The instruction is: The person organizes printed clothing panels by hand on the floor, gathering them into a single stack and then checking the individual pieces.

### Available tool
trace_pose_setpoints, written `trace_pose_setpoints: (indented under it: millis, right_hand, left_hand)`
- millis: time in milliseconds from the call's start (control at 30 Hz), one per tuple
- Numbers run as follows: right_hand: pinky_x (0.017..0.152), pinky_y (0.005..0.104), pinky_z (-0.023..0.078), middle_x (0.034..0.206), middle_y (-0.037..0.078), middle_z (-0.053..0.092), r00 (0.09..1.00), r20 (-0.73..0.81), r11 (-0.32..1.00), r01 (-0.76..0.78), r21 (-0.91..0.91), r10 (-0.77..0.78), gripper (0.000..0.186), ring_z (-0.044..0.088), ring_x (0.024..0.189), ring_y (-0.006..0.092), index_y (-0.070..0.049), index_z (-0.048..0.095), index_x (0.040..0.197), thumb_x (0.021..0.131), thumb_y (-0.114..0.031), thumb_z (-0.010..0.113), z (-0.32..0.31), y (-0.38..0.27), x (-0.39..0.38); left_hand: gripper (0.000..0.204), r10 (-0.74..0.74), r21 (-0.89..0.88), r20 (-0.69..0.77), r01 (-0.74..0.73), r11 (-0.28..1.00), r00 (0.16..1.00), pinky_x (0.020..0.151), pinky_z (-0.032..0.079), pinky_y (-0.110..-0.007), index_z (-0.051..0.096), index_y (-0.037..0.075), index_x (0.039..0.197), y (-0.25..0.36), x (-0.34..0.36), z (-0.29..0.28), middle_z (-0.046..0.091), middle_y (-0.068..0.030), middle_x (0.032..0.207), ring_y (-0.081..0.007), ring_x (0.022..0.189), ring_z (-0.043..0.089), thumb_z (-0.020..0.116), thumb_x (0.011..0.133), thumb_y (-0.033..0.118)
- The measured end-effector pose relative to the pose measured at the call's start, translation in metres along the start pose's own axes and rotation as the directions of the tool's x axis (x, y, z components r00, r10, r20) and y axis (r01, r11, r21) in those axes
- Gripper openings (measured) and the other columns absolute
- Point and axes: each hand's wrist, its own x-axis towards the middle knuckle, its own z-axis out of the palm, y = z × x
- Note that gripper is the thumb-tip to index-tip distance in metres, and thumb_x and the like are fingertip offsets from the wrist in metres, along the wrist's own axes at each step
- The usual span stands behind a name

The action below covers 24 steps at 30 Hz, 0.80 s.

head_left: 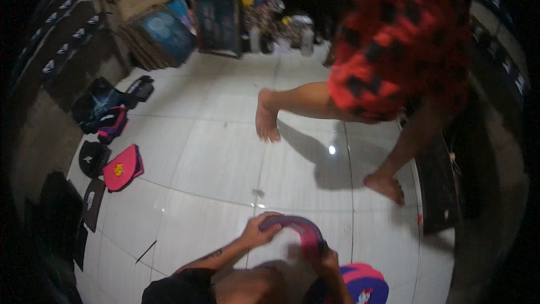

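Note:
Low in the head view, my left hand (260,231) is closed around one end of a bent stack of pink and purple panels (301,228). My right hand (330,260) grips its other end, and the stack arches between them; most of the right fingers are hidden. Beside my right forearm lie rounded pink and blue panels (364,286) with a small white figure on top. Off to the left on the floor is a pink rounded panel pile (121,170) with a yellow print, next to black panels (94,157) with a white mark.
A barefoot person (399,50) in red and black patterned clothing strides across the right side, blurred. Framed panels (216,22) lean at the back near clutter. A dark board (439,191) stands at the right. One thin black stick (146,251) lies on the white tiles (208,152).

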Motion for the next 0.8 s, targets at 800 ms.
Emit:
trace_pose_setpoints:
  millis: [800]
  right_hand:
    - [0.073,0.0503,0.055,0.095,0.020,0.070,0.989,-0.009,0.984,0.148,-0.096,-0.149,0.046,0.069,0.082,0.0393,-0.007,0.053,0.130,0.091,-0.031,0.062,-0.052,-0.025,0.021]
  left_hand:
    - [0.035,0.076,0.481,0.495,-0.346,0.806,0.865,0.075,0.055,-0.040,0.066,0.007,0.115,0.067,0.066,-0.020,0.070,-0.0167,0.096,-0.0347,0.083,0.069,0.067,0.080,0.010]
